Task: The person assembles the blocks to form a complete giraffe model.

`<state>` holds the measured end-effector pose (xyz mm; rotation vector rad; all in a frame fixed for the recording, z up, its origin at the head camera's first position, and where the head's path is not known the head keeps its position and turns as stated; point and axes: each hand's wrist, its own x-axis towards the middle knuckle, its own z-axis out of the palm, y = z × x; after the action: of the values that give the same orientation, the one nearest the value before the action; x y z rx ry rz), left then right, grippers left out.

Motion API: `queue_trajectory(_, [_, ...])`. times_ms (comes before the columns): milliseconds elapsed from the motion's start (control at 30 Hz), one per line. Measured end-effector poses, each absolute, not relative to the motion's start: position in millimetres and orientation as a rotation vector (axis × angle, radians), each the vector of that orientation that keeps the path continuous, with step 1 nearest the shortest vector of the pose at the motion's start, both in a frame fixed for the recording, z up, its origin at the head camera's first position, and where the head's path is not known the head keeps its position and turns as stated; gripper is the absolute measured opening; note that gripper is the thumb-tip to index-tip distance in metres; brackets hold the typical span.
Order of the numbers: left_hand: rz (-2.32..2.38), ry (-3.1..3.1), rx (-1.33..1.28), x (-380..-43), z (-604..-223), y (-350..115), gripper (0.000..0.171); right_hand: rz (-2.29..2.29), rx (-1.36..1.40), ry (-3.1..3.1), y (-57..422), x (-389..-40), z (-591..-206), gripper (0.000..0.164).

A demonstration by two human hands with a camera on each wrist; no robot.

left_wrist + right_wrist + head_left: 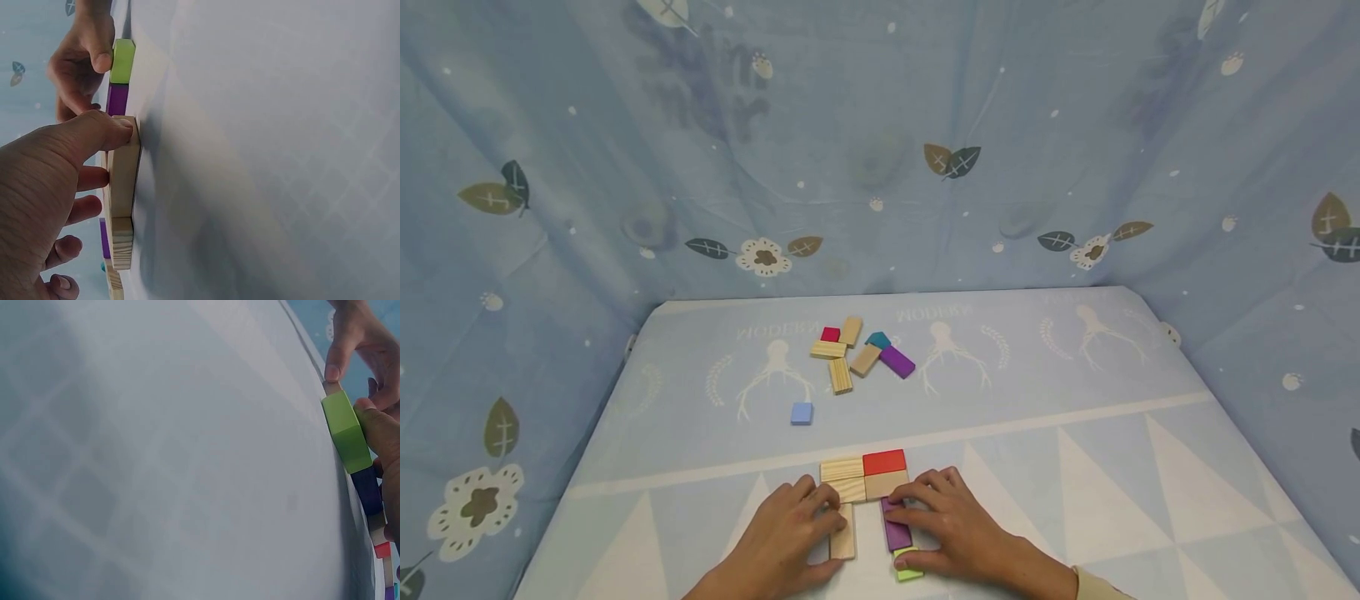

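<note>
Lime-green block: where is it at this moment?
In the head view, the lime-green block sits low, just right of centre, at the near end of a purple block, touched by the thumb of the right hand.

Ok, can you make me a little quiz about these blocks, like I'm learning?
1. Which hand has its thumb on the green block?
2. True or false: the blue block touches another block.
3. Fill the gap: one end of the green block meets a ____ block.

Key:
1. The right hand.
2. False; it lies apart from the others.
3. Purple: the purple block lies end to end with it.
</note>
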<state>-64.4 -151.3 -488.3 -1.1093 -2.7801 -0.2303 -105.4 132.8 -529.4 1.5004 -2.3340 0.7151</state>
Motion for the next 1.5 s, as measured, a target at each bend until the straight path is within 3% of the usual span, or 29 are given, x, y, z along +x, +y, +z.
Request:
queue_trajectory(333, [-0.231,-2.768,-1.047,-71,-480,-155,0.038,0.719,1.497,-2.356,132,-105,-529,0.050])
queue_trajectory(567, [-0.289,-2.715,-0.720,-129,-472,-188,0.033,0.739,1.499,-2.346,133,-105,-530,0.050])
queue_trajectory(900, [-0.318,-2.667,-0.787,-191,-486,-215,0.036,0.763,1.498,-2.338,133,-105,-531,0.049])
queue_trajectory(1500, [-0.320,-2.772,-0.813,-195,-494,-216,0.033,0.769,1.491,-2.324,133,-106,-532,0.050])
